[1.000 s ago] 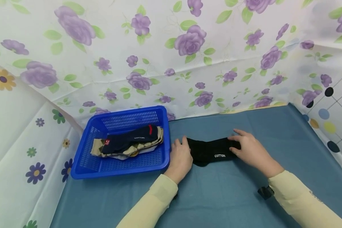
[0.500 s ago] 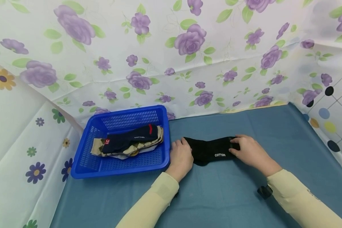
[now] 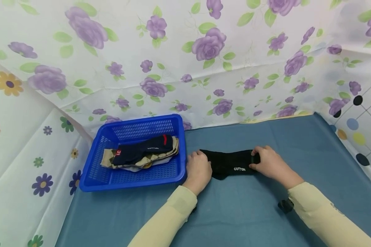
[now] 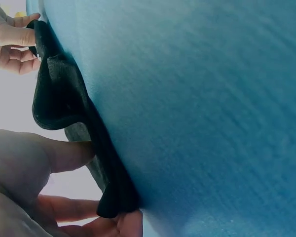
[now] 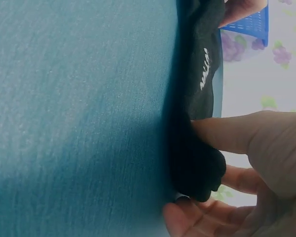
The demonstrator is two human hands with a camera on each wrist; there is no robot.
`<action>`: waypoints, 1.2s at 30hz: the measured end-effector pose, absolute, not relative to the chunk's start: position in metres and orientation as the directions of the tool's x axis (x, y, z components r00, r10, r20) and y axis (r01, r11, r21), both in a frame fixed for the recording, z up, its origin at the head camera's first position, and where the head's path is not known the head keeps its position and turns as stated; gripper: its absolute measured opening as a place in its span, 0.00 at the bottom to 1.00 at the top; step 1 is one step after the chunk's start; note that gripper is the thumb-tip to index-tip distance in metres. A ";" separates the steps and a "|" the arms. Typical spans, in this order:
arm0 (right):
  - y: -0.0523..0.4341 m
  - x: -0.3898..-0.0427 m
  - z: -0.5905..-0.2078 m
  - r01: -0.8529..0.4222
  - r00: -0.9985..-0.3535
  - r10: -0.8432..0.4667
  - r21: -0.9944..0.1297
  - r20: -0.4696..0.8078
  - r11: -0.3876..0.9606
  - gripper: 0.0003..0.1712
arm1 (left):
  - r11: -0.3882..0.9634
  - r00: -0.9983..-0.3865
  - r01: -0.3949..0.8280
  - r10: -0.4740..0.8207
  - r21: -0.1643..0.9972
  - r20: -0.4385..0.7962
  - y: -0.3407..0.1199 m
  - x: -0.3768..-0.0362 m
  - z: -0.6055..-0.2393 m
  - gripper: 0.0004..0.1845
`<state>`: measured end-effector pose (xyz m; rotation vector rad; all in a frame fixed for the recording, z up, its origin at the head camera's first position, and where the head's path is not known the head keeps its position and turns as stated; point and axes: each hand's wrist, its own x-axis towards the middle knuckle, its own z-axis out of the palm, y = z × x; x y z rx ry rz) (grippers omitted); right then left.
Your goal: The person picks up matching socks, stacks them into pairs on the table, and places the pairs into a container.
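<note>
In the head view, both forearms in pale yellow sleeves reach up from the bottom edge toward the middle of the frame. The left hand [image 3: 199,169] lies knuckles up at the left end of a black sock [image 3: 232,164], its fingers curled onto that end. The right hand [image 3: 267,163] sits at the sock's right end, fingers bent over and clasping the fabric. The sock lies flat across the blue table [image 3: 235,212], just right of centre, with white "COTTON" lettering facing the camera. Just left of the left hand stands a blue basket [image 3: 133,178], holding folded socks [image 3: 142,154] in navy and tan.

In the left wrist view, the left hand [image 4: 49,192] fills the lower left corner; its thumb [image 4: 64,154] presses into the black sock [image 4: 64,103] while a finger below curls under the sock's end, pinching it. The right hand [image 4: 12,39] shows in the upper left corner, gripping the far end.

In the right wrist view, the right hand [image 5: 246,173] occupies the lower right; its thumb [image 5: 222,136] lies on the sock [image 5: 200,123] and fingers wrap beneath, grasping the bunched end. The basket [image 5: 249,24] peeks in at the upper right.
</note>
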<state>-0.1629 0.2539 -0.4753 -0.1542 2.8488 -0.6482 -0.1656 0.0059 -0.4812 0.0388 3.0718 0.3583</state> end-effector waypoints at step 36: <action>0.263 -0.152 -0.464 -0.081 -0.994 -0.106 -0.519 -0.019 0.851 0.14 | 0.873 -0.992 0.088 0.036 0.479 0.117 0.010 -0.143 -0.453 0.22</action>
